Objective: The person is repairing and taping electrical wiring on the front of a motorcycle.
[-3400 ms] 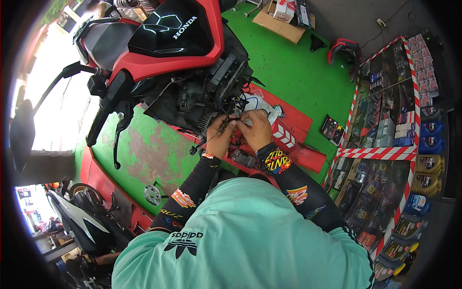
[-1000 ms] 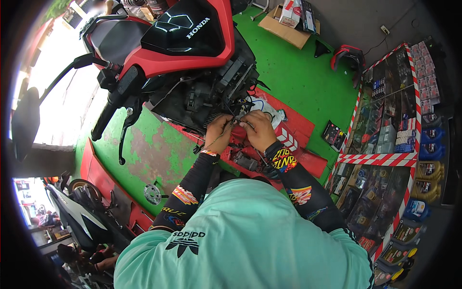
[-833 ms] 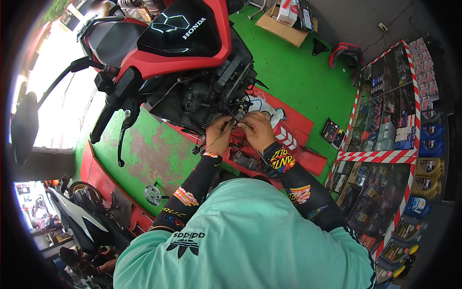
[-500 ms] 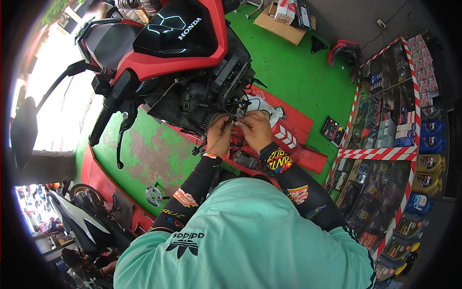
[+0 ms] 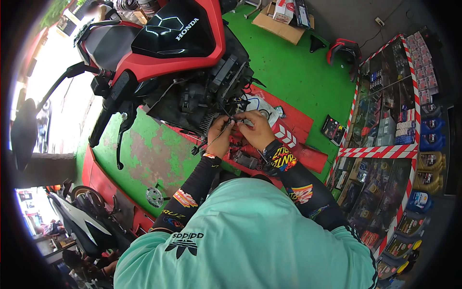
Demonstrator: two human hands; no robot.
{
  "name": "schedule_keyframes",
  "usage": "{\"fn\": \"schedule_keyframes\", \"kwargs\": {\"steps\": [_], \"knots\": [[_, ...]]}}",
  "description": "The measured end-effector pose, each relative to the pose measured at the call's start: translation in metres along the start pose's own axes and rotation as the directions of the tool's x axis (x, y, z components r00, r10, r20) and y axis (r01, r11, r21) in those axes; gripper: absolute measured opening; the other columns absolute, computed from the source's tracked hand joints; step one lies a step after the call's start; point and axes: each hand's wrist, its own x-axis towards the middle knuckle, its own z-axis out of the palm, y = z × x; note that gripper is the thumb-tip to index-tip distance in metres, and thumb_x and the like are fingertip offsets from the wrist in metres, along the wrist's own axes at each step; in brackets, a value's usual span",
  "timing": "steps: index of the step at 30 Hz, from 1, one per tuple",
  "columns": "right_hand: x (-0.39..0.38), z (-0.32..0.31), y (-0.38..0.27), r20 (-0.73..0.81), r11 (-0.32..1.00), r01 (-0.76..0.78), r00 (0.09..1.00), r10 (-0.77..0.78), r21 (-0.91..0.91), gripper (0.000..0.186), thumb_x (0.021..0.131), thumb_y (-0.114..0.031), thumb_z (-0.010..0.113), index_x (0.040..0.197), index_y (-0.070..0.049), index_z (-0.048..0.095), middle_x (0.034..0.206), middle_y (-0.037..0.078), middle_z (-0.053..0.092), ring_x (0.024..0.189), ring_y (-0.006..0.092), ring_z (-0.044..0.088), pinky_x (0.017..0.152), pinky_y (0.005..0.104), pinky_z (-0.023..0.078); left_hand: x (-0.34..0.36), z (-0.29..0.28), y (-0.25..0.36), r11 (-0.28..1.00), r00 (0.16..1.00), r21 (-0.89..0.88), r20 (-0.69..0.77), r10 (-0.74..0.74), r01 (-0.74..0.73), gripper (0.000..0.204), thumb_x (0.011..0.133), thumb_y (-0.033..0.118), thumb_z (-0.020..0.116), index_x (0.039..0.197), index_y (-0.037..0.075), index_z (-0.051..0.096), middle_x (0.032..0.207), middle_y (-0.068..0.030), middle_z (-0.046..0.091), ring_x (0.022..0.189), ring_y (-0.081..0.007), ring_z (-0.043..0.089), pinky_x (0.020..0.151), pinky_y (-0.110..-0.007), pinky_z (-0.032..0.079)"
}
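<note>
A red and black motorcycle (image 5: 139,67) stands in front of me, its exposed mechanical parts (image 5: 190,98) turned my way. Beside its finned part (image 5: 208,121), my two hands meet over thin dark wires. My left hand (image 5: 219,138) is closed, pinching a wire (image 5: 218,137) that trails down across its fingers. From the other side my right hand (image 5: 258,131) pinches at the same wiring, thumb and forefinger together. The exact spot between the fingertips is too small to make out. Just beyond lies a clear plastic bag (image 5: 270,111) with a blue wire near it.
Under the work is a red platform (image 5: 301,115) on green floor (image 5: 284,62). A brake disc (image 5: 154,196) lies at left, near a red ramp (image 5: 108,185). Glass cabinets (image 5: 385,111) with striped edges line the right. A cardboard box (image 5: 276,26) sits at the back.
My right hand has shifted slightly right at the wrist, its fingers reaching more level toward the left fingertips. My left hand stays nearly in place, still gripping the wire.
</note>
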Motion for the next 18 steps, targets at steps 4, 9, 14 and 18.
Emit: {"fn": "schedule_keyframes", "kwargs": {"steps": [4,9,14,18], "knots": [[0.005,0.0,-0.006,0.039,0.999,-0.034,0.999,0.035,-0.039,0.02,0.088,-0.017,0.075,0.102,-0.003,0.076,0.097,0.01,0.074,0.103,0.0318,0.066,0.09,0.0439,0.05,-0.001,0.001,-0.001,0.98,0.988,0.148,-0.061,0.142,-0.132,0.017,0.103,0.011,0.063,0.11,-0.004,0.067,0.1,-0.0095,0.07,0.088,-0.0158,0.069,0.078,-0.029,0.056],[0.005,0.002,-0.013,0.025,0.95,0.1,0.995,-0.097,-0.295,0.014,0.089,-0.018,0.071,0.094,-0.005,0.073,0.091,0.009,0.071,0.099,0.0313,0.064,0.09,0.0458,0.045,-0.004,0.007,0.007,0.997,0.995,0.067,-0.092,0.038,-0.032,0.017,0.102,0.009,0.063,0.109,-0.005,0.071,0.099,-0.0118,0.074,0.086,-0.016,0.072,0.079,-0.029,0.056],[0.003,0.009,-0.019,-0.073,0.872,0.192,0.965,-0.25,-0.45,0.008,0.089,-0.013,0.069,0.091,-0.005,0.067,0.089,0.01,0.067,0.096,0.0319,0.062,0.088,0.0444,0.042,-0.007,0.015,0.018,0.999,0.992,-0.049,-0.122,-0.022,0.016,0.02,0.101,0.006,0.064,0.114,-0.008,0.07,0.102,-0.0124,0.076,0.086,-0.0166,0.074,0.077,-0.027,0.058],[-0.006,0.012,-0.016,-0.11,0.885,0.202,0.956,-0.271,-0.419,0.008,0.09,-0.013,0.069,0.091,-0.005,0.067,0.09,0.011,0.067,0.095,0.0325,0.062,0.09,0.0445,0.043,-0.01,0.02,0.015,0.991,0.984,-0.122,-0.162,-0.07,0.05,0.021,0.101,0.004,0.064,0.116,-0.01,0.068,0.106,-0.0136,0.075,0.09,-0.0187,0.074,0.08,-0.028,0.059]]}}
